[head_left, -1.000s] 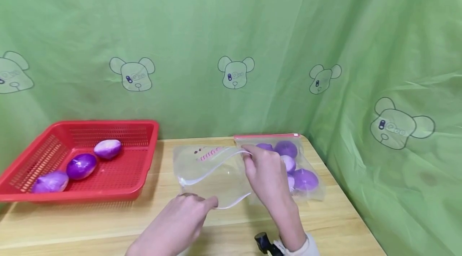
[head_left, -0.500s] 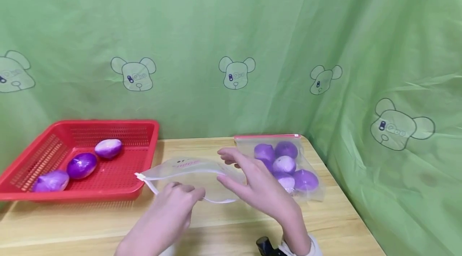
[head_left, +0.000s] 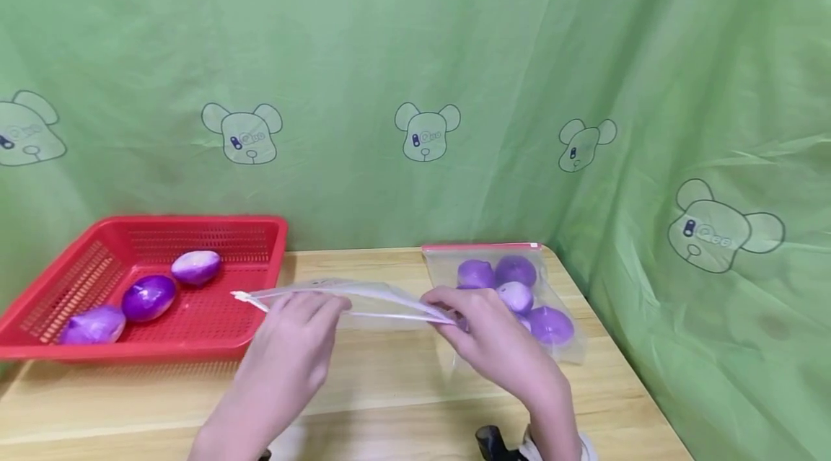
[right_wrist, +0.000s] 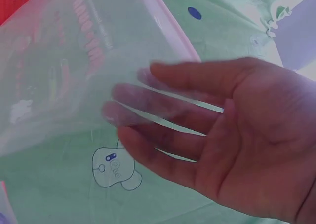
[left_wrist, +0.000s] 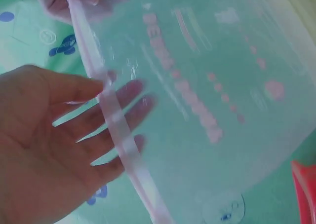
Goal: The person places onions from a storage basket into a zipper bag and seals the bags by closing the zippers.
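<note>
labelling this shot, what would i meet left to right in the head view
In the red basket: pale purple bulb, dark purple bulb, white-topped bulb; then left hand, middle of the clear bag, right hand, rightmost bagged bulb.

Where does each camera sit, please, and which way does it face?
Head: worn on the head, looking forward and down at the red basket and held bag; left hand, right hand and forearms show.
Left wrist: worn there, facing its palm and the bag; part of the right hand shows.
Right wrist: worn there, facing its palm and the bag; part of the left hand shows.
Shared: both wrist views show the bag and green cloth.
</note>
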`<state>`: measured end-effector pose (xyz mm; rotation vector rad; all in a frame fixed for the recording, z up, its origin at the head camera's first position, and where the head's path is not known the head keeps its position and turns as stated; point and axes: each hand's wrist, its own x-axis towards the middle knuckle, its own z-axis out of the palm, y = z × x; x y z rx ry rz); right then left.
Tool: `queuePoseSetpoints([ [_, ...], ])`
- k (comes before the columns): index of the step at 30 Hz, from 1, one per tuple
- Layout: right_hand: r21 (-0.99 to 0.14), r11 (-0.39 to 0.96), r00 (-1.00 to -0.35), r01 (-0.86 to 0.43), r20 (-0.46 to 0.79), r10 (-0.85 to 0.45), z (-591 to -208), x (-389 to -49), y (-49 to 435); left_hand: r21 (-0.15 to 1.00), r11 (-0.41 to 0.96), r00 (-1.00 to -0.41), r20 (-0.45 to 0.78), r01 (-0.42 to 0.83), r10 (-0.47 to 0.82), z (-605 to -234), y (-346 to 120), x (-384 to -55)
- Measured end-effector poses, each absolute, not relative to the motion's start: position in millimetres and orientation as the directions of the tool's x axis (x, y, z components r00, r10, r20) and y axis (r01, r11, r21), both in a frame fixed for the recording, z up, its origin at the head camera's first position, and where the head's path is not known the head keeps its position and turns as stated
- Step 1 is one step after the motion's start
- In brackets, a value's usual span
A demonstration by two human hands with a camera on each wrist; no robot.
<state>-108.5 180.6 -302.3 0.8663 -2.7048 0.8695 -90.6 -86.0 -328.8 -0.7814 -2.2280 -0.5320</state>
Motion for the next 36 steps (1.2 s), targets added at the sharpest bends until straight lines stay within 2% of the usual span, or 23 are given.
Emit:
queuePoseSetpoints([
  [3, -0.484, 0.661, -0.818, -0.574, 0.374, -0.437, -304, -114, 184, 0.194, 0.732, -0.546, 0.790, 0.653, 0.278, -321, -99, -93],
  [5, -0.494, 0.658, -0.821, -0.569, 0.391, -0.416, -305, -118, 186, 0.242, 0.765, -0.576, 0.793, 0.596, 0.198, -316, -110, -93],
  [7, -0.502, 0.659, -0.826, -0.560, 0.395, -0.401, -307, -121, 188, 0.311, 0.805, -0.652, 0.749, 0.505, 0.120, -314, -120, -93],
  [11, -0.522, 0.659, -0.841, -0.541, 0.355, -0.409, -311, -125, 189, 0.403, 0.861, -0.842, 0.537, 0.311, 0.053, -319, -133, -93],
  [13, -0.534, 0.654, -0.844, -0.536, 0.324, -0.427, -313, -126, 188, 0.412, 0.861, -0.883, 0.462, 0.298, 0.084, -323, -134, -95],
  [18, -0.559, 0.632, -0.840, -0.537, 0.288, -0.459, -316, -128, 185, 0.404, 0.840, -0.871, 0.467, 0.363, 0.152, -329, -130, -100],
  [23, -0.558, 0.627, -0.837, -0.544, 0.315, -0.447, -315, -129, 186, 0.435, 0.872, -0.906, 0.422, 0.226, 0.025, -335, -141, -112],
  [25, -0.554, 0.629, -0.837, -0.546, 0.320, -0.445, -316, -130, 187, 0.454, 0.865, -0.910, 0.415, 0.213, 0.006, -340, -146, -120],
  [29, -0.561, 0.622, -0.836, -0.546, 0.315, -0.449, -318, -131, 185, 0.473, 0.824, -0.878, 0.475, 0.312, 0.060, -349, -145, -130],
  [36, -0.588, 0.589, -0.829, -0.555, 0.327, -0.454, -320, -131, 174, 0.446, 0.739, -0.784, 0.595, 0.505, 0.177, -345, -127, -126],
])
